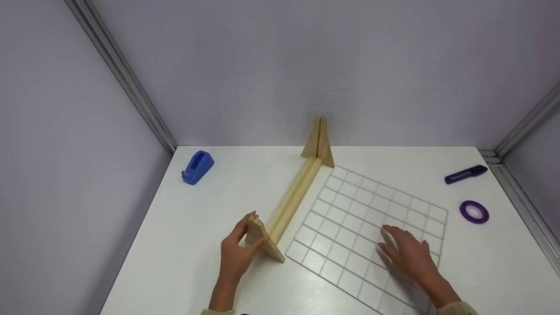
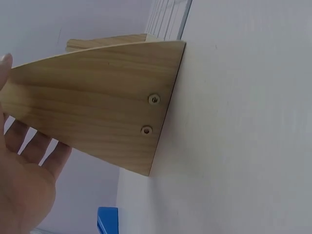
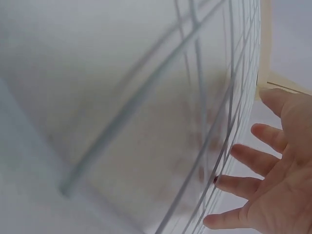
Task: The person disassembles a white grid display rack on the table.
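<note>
We are gripping the wooden stand's (image 1: 292, 197) near triangular foot (image 1: 262, 238) with our left hand (image 1: 236, 253), resting our right hand (image 1: 407, 253), fingers spread flat, on the white wire grid panel (image 1: 358, 227).

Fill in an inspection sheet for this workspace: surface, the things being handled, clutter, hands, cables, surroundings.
Surface: white table, flat and bright.
Job's things: wooden stand, a long rail with triangular end pieces, upright; white wire grid panel lying flat beside it.
Clutter: blue tape dispenser far left; dark blue cutter and purple tape roll far right.
Hands: left hand holds the stand's near end piece; right hand rests flat on the grid, fingers straight.
Cables: nothing seen.
Surroundings: plain pale walls with metal corner rails.
</note>
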`<action>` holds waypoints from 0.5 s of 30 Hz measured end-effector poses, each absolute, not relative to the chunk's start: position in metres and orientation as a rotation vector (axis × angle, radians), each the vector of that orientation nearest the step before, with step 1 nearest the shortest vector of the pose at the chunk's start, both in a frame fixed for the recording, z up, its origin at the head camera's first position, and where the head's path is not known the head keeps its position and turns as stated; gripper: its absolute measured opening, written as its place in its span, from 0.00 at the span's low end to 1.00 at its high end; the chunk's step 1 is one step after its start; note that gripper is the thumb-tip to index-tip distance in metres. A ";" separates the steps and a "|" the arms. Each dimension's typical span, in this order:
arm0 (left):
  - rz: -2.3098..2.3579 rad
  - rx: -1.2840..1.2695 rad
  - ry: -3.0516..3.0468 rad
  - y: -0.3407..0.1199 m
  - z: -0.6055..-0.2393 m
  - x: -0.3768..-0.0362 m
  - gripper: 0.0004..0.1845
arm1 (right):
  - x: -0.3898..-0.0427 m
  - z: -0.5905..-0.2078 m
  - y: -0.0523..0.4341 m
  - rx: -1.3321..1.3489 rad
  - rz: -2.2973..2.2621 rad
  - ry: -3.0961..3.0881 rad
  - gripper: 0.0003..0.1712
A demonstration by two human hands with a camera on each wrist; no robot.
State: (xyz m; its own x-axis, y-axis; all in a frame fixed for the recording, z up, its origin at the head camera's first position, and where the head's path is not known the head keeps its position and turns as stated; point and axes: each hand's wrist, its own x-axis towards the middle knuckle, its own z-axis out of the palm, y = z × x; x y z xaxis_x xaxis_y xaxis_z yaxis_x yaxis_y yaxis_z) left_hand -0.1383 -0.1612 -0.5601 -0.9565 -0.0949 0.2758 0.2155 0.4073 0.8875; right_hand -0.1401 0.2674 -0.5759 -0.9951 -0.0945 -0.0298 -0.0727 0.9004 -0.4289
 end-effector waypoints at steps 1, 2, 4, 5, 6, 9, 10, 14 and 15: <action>-1.574 -0.137 -2.416 -0.164 -0.560 -0.140 0.41 | -0.139 -0.575 0.266 -0.123 -0.679 3.015 0.33; -1.585 -0.167 -2.447 -0.168 -0.561 -0.142 0.43 | -0.138 -0.574 0.264 -0.108 -0.686 3.008 0.35; -1.580 -0.212 -2.531 -0.174 -0.563 -0.146 0.48 | -0.136 -0.571 0.259 -0.043 -0.679 2.967 0.40; -1.577 -0.232 -2.574 -0.177 -0.565 -0.148 0.50 | -0.135 -0.569 0.256 0.001 -0.664 2.936 0.43; -1.576 -0.252 -2.614 -0.180 -0.567 -0.150 0.51 | -0.134 -0.568 0.253 0.048 -0.642 2.900 0.47; -1.591 -0.299 -2.707 -0.185 -0.572 -0.155 0.50 | -0.131 -0.566 0.246 0.174 -0.570 2.778 0.56; -1.597 -0.305 -2.729 -0.186 -0.574 -0.156 0.49 | -0.130 -0.566 0.244 0.201 -0.544 2.751 0.58; -1.638 -0.243 -2.761 -0.188 -0.577 -0.159 0.42 | -0.128 -0.568 0.238 0.225 -0.520 2.716 0.59; -1.640 -0.214 -2.761 -0.187 -0.577 -0.160 0.40 | -0.127 -0.569 0.236 0.217 -0.511 2.723 0.58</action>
